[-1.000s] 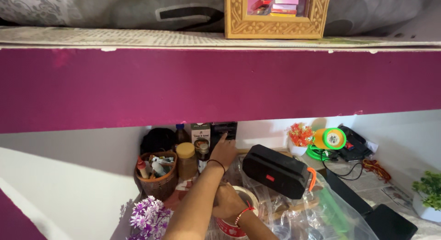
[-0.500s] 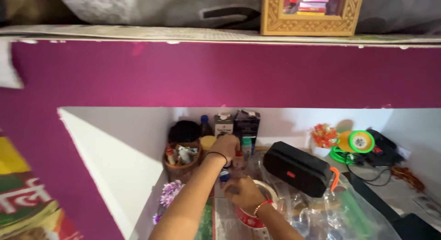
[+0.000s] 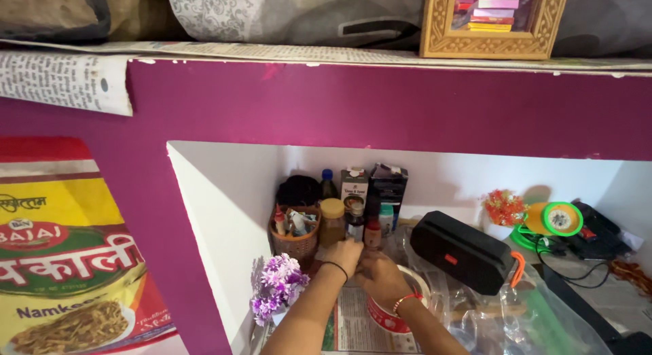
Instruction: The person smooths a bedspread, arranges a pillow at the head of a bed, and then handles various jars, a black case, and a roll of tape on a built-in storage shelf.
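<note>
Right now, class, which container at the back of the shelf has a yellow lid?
The amber jar beside the woven basket; its neighbours have darker or red caps.

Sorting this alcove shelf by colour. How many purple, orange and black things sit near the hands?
Purple: 1, the flower bunch
Orange: 1, the flower cluster
Black: 2, the speaker and the tall box
Total: 4
</note>
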